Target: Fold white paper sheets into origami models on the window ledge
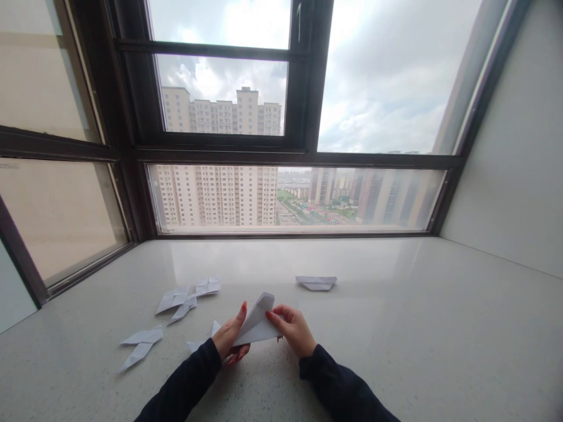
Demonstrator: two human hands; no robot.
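Note:
Between my two hands is a folded piece of white paper [257, 325], held up over the pale sill with one pointed flap rising. My left hand [231, 337] grips its left end, thumb on top and fingers curled beneath. On the right edge, my right hand [292, 328] pinches the paper between thumb and fingers. Partly hidden behind my left hand lies another folded white paper piece [196, 346]. Farther left rest several folded paper pieces [173, 299], and nearer me is an angled one [141, 346].
A flat folded paper strip [315, 283] lies beyond my right hand on the speckled white sill [396, 328]. Dark-framed windows [303, 158] border the sill at the back and left. A white wall [505, 176] stands at the right.

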